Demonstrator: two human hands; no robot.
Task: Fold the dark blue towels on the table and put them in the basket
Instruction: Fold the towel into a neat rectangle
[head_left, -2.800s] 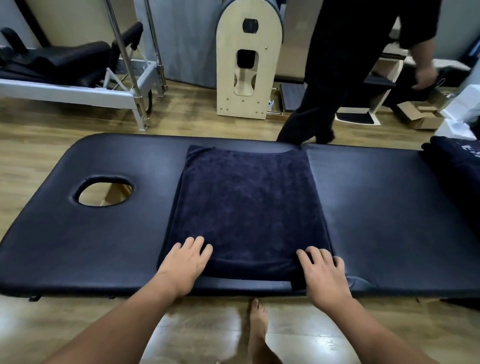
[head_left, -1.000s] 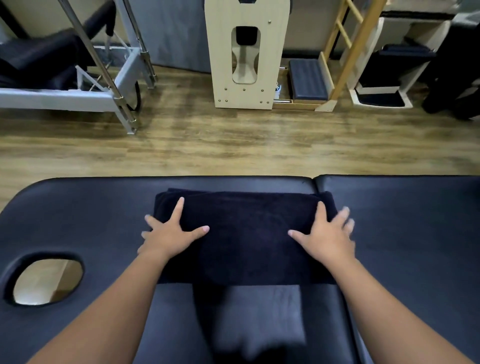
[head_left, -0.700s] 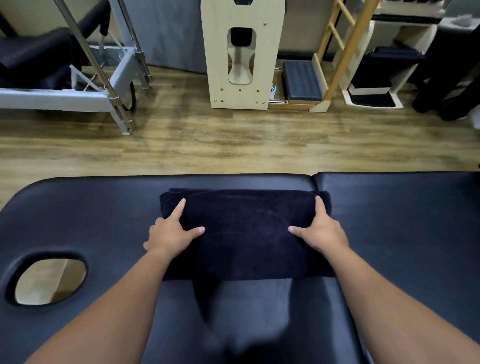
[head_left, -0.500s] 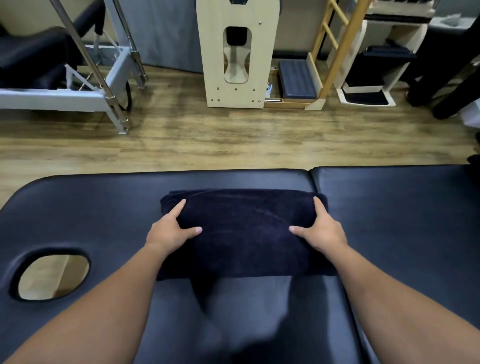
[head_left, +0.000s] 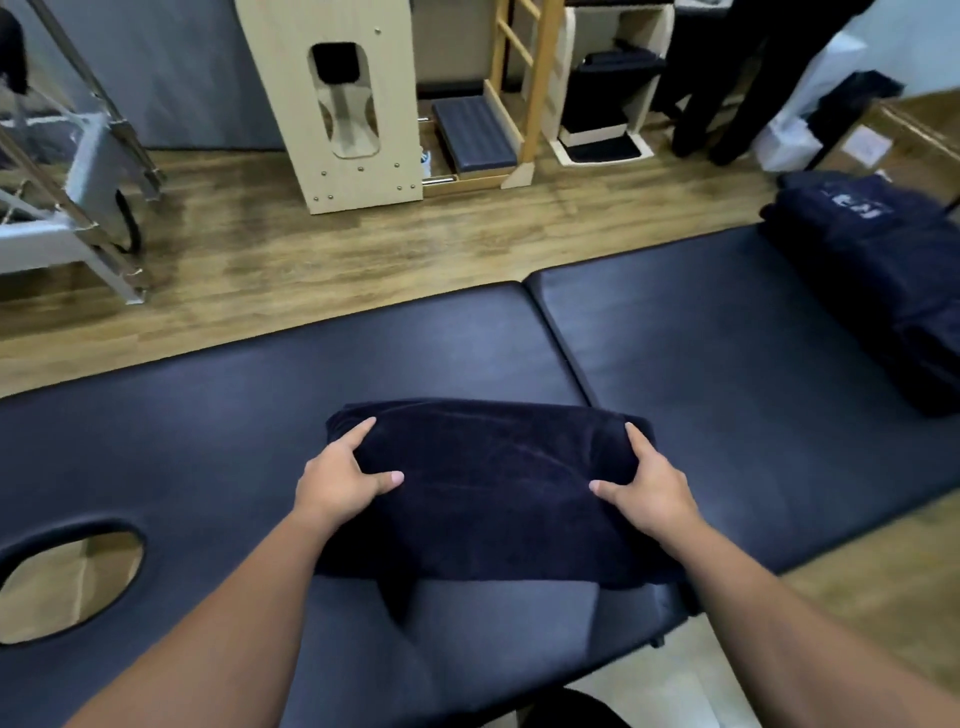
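A folded dark blue towel (head_left: 493, 483) lies on the black padded table (head_left: 727, 374), near its front edge. My left hand (head_left: 343, 478) grips the towel's left end, thumb on top and fingers curled round the side. My right hand (head_left: 649, 483) grips the right end the same way. The towel bulges up between my hands. A stack of dark blue towels (head_left: 878, 291) sits at the table's far right end. No basket is in view.
The table has an oval face hole (head_left: 67, 577) at the left. Beyond it on the wood floor stand a wooden barrel unit (head_left: 343, 104), a ladder frame (head_left: 524, 88) and a metal-framed machine (head_left: 78, 171). A person's dark legs (head_left: 737, 88) stand at the back right.
The towel went from a wide flat sheet to a narrow fold. My hands moved from pressing flat on top to gripping both ends. The view has swung right, showing the towel stack.
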